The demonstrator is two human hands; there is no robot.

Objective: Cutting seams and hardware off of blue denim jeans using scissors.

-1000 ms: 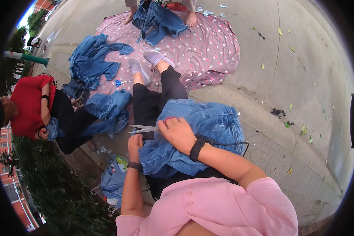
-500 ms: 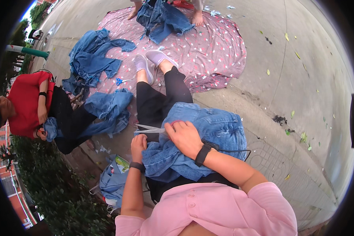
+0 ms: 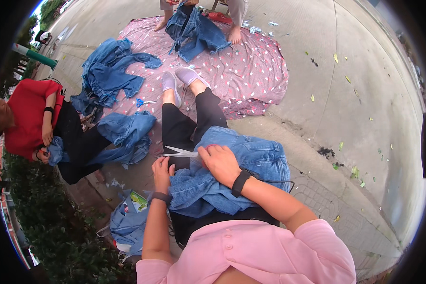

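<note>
A pair of blue denim jeans [image 3: 251, 158] lies bunched across my lap. My right hand [image 3: 218, 163] grips scissors [image 3: 182, 152] by their reddish handles, above the cloth. Their blades stand apart and point left, just above my left hand [image 3: 162, 174]. That hand's fingers are bent at the left edge of the jeans, pinching the denim; the exact fold between them is hidden. Both wrists wear dark bands, and a black cable runs from the right one.
Past my feet spreads a patterned pink cloth [image 3: 255, 80] holding a denim heap [image 3: 111, 71] and blue-handled scissors [image 3: 146, 102]. A person in red [image 3: 31, 118] sits left with denim; another's bare feet show at the far edge. Beside me lies a light-blue bag [image 3: 128, 227] near a hedge [image 3: 57, 227].
My left hand has shifted slightly left and its fingers look a little less tightly curled. The scissors stay spread. The whole view has tilted a little.
</note>
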